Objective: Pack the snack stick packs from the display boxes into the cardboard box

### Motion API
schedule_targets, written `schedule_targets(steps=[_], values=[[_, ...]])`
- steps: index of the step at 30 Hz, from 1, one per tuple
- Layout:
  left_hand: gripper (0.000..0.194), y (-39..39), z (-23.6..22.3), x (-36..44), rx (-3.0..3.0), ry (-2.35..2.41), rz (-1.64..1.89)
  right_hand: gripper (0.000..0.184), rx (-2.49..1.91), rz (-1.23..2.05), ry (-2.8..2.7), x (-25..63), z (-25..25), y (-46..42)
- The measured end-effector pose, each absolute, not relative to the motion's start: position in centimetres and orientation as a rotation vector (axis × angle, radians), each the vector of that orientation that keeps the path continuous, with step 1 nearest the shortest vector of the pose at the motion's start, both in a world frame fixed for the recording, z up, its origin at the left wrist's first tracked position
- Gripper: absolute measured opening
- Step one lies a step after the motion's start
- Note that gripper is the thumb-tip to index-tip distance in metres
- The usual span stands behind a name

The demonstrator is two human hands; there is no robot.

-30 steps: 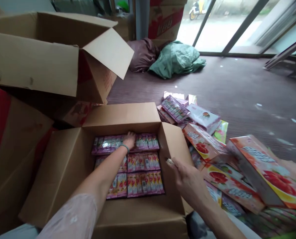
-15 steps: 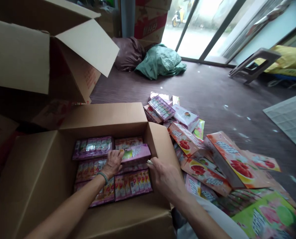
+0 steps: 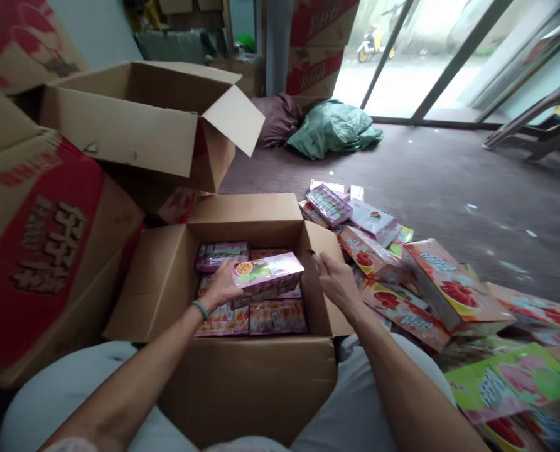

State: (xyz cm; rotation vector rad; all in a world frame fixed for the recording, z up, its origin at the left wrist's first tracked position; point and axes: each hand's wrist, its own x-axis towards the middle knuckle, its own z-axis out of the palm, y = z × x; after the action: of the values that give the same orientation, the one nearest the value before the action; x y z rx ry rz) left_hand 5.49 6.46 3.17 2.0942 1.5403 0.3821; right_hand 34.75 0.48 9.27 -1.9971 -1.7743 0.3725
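My left hand (image 3: 223, 284), with a green band at the wrist, grips one end of a purple snack box (image 3: 269, 269) printed with a passion fruit. The box is held tilted above the open cardboard carton (image 3: 247, 376) between my legs. Inside the carton lie rows of packs with small wrapped sachets (image 3: 277, 317), and a purple pack (image 3: 221, 254) sits in the far left corner. My right hand (image 3: 339, 281) is closed over the carton's right flap, apart from the snack box. A small thing pokes out at its fingertips, too small to make out.
A loose heap of orange, green and purple snack boxes (image 3: 442, 285) covers the floor to my right. Another open carton (image 3: 120, 129) stands behind on the left, beside a large red-printed carton (image 3: 49, 251). A green sack (image 3: 334, 129) and a stool (image 3: 538, 122) are farther off.
My left hand has lifted the purple snack box and tilted it so its printed face shows more. My right hand has drawn away from it to the right. The view has pulled back.
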Motion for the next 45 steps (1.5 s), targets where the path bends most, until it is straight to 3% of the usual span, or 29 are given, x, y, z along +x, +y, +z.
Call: schedule_targets(steps=[5, 13, 24, 32, 36, 45], values=[[0.082, -3.3, 8.9, 0.9, 1.998, 1.477, 0.638, 0.032, -1.750, 0.398, -1.751, 31.3, 11.8, -4.3], [0.083, -10.5, 5.6, 0.2, 2.010, 1.373, 0.909, 0.016, -1.484, 0.314, -2.935, 20.8, 17.1, -8.4], [0.062, -10.7, 5.2, 0.3, 2.084, 1.330, 1.027, 0.024, -1.350, 0.053, -3.310, 14.7, 16.8, -9.0], [0.054, -10.8, 5.0, 1.1, 2.109, 1.277, 0.980, 0.021, -1.442, 0.099, -3.321, 19.5, 17.4, -8.4], [0.064, -10.6, 5.1, 1.3, 2.087, 1.275, 0.962, 0.021, -1.747, 0.029, -3.225, 25.9, 17.7, -7.7], [0.069, -10.0, 5.8, 1.5, 2.124, 1.330, 0.906, 0.032, -1.842, 0.045, -3.003, 34.2, 16.9, -7.0]])
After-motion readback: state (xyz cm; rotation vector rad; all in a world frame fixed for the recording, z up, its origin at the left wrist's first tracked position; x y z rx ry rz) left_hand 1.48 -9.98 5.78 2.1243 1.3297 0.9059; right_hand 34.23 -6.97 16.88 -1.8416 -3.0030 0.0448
